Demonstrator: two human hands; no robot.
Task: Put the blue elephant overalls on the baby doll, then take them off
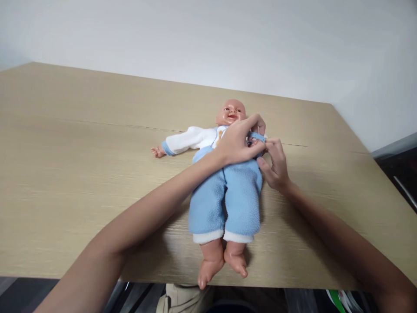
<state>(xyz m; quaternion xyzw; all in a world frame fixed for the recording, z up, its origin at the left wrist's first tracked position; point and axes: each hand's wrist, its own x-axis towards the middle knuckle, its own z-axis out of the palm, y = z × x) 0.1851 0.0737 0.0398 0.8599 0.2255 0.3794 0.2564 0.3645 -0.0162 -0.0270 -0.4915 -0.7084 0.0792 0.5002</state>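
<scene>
A baby doll (224, 200) lies on its back on the wooden table (81, 165), head away from me, feet at the near edge. It wears a white top and light blue fleece trousers. One white sleeve (185, 140) stretches out to the left. My left hand (236, 141) reaches across the doll's chest and pinches the blue sleeve cuff (257, 137) at the doll's other arm. My right hand (276, 163) is beside the doll's right side, fingers closed on the same cuff. The doll's arm under my hands is mostly hidden.
A plain white wall (208, 39) rises behind the table. Dark furniture (400, 174) stands past the table's right edge. Below the near edge are beige fabric (182, 300) and something green (335, 300).
</scene>
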